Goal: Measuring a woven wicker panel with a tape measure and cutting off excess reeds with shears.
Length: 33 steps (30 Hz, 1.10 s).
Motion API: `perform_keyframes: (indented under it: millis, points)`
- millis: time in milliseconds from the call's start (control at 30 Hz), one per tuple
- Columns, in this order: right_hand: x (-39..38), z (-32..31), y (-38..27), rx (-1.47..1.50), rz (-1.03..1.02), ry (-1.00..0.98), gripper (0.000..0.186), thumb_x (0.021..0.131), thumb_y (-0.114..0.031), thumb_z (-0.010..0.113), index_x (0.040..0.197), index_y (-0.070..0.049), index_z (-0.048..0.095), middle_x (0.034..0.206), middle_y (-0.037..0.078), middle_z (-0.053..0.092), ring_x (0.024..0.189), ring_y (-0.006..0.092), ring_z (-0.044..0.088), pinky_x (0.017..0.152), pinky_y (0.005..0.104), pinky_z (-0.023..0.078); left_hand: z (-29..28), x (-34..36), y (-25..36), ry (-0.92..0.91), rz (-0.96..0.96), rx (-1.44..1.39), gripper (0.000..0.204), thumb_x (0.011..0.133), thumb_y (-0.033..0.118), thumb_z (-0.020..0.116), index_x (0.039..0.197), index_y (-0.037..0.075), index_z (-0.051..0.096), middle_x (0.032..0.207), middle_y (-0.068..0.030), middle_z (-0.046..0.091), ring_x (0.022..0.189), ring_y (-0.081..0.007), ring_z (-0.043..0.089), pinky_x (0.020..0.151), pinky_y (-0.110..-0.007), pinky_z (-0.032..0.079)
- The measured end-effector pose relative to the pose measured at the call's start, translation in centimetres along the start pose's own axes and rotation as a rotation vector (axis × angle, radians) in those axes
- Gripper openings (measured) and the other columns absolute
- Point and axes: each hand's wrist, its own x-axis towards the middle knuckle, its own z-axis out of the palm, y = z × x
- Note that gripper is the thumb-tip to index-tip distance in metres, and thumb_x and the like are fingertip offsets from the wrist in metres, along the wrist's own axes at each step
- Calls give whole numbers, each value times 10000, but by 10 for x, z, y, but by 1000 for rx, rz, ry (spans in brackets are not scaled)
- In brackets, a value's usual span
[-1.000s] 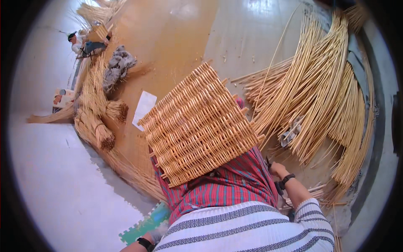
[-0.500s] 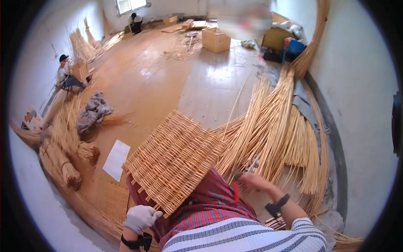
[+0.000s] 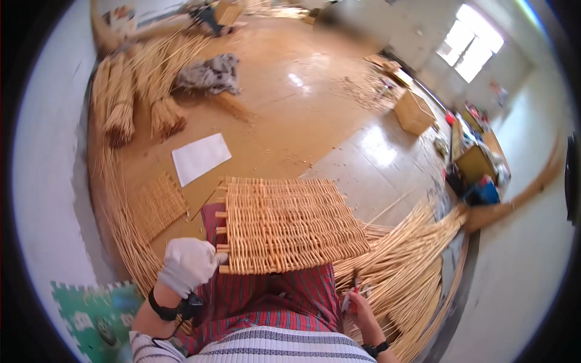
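My left hand [image 3: 190, 263], in a pale glove, grips the lower left corner of a woven wicker panel [image 3: 290, 224], where short stake ends stick out. The panel rests across my lap on red striped cloth [image 3: 272, 302], tilted up and away from me. My right hand [image 3: 361, 314] is bare and closed round red-handled pruning shears [image 3: 354, 282], low to the right of the panel. Their dark tip points upward; the rest is partly hidden and small. A second woven panel [image 3: 158, 202] lies on the floor at my left.
Loose willow rods [image 3: 399, 272] spread on the floor at my right. Tied bundles [image 3: 121, 115] and a grey cloth heap [image 3: 212, 74] lie to the left. A white sheet [image 3: 201, 158] is ahead. Farther right stand a wooden box [image 3: 414, 113] and a blue container [image 3: 482, 192].
My view has swung round, and the panel now sits squarer before me. My left hand still holds its corner. My right hand has moved lower and nearer my lap, with the shears in it.
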Motion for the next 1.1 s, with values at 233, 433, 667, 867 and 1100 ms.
perform_keyframes:
  millis: [233, 433, 667, 867, 1100]
  points:
    - [35, 79, -179, 56, -566, 25, 465, 1026, -262, 633, 1405, -28, 498, 1073, 65, 648, 711, 112, 606, 662, 271, 526, 19, 14, -12, 365, -229, -197, 144, 910, 75, 574, 863, 25, 701, 912, -185, 697, 825, -298, 695, 744, -400, 564]
    - [89, 98, -192, -27, -268, -176, 416, 1014, -216, 598, 1389, -39, 563, 1268, 69, 656, 1104, 150, 660, 883, 319, 556, 45, 49, -47, 66, 17, -1401, 385, 848, -170, 421, 1063, -9, 697, 1158, -119, 695, 1157, -229, 644, 1050, -381, 488]
    - [41, 92, -155, -415, -291, -125, 453, 903, -108, 739, 1310, -68, 546, 877, -62, 557, 771, 60, 539, 669, 220, 434, 56, -33, -46, -257, -124, -1545, 359, 795, -178, 464, 978, -12, 723, 1050, -98, 724, 1141, -194, 638, 1034, -345, 480]
    - [10, 87, -158, -641, -510, -37, 551, 842, -139, 825, 1298, -31, 536, 811, -58, 485, 705, 53, 453, 617, 232, 379, 98, -79, -63, -543, -6, -1742, 318, 1037, 285, 608, 1122, -5, 706, 1118, -112, 731, 1077, -217, 685, 1000, -374, 522]
    - [27, 163, -190, -749, -973, 120, 541, 922, -148, 736, 1340, 5, 429, 845, 8, 508, 719, 122, 484, 676, 272, 445, 101, 1, -128, -43, -675, -1847, 665, 972, 623, 560, 1049, -26, 682, 834, -115, 714, 752, -263, 726, 747, -416, 616]
